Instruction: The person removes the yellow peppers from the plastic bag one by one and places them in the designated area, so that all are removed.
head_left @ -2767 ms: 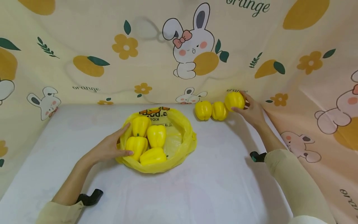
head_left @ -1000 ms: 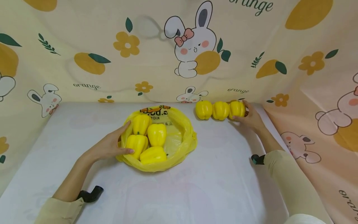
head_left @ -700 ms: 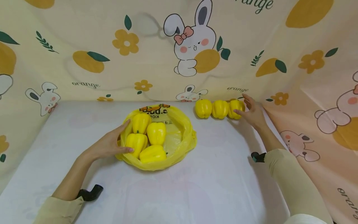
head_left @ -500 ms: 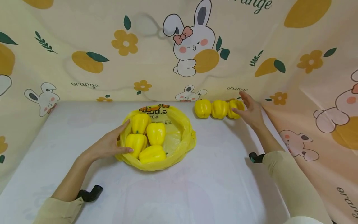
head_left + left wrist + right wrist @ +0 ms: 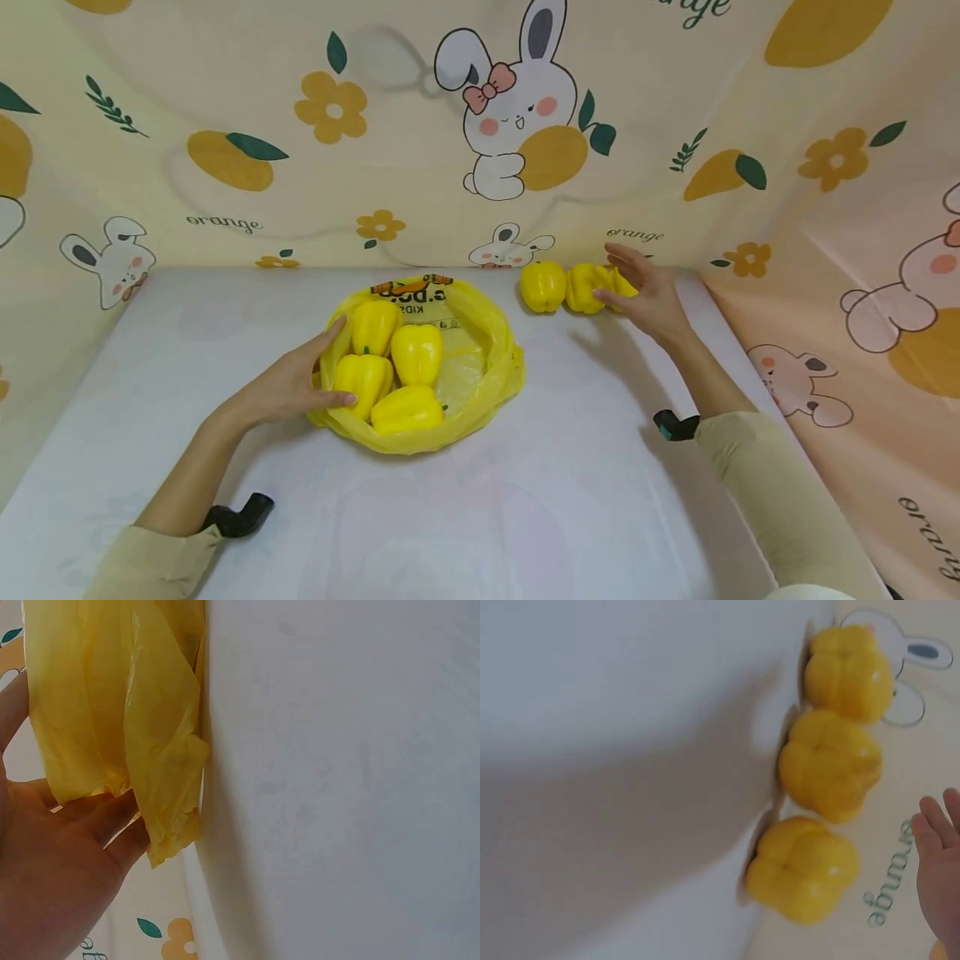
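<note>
A yellow plastic bag (image 5: 504, 367) with its rim rolled down stands on the white tabletop, several yellow bell peppers (image 5: 417, 355) inside it on the left. My left hand (image 5: 288, 387) holds the bag's left side, thumb over the rim beside a pepper; in the left wrist view its fingers bend against the bag's outside (image 5: 82, 697). Along the back wall three more bell peppers (image 5: 542, 287) stand in a row. My right hand (image 5: 648, 300) hovers over the row's right end with fingers spread, partly hiding the rightmost pepper (image 5: 626, 288). The right wrist view shows it apart from all three peppers (image 5: 802, 868).
A cloth wall (image 5: 420, 150) printed with rabbits and oranges rises behind the table, and a similar one (image 5: 862, 275) closes the right side. White tabletop (image 5: 465, 517) stretches in front of the bag. Black wrist mounts (image 5: 242, 515) sit on both forearms.
My right hand set the third bell pepper down at the row's right end, let it go, and has since moved left above the row. My left hand stays on the bag.
</note>
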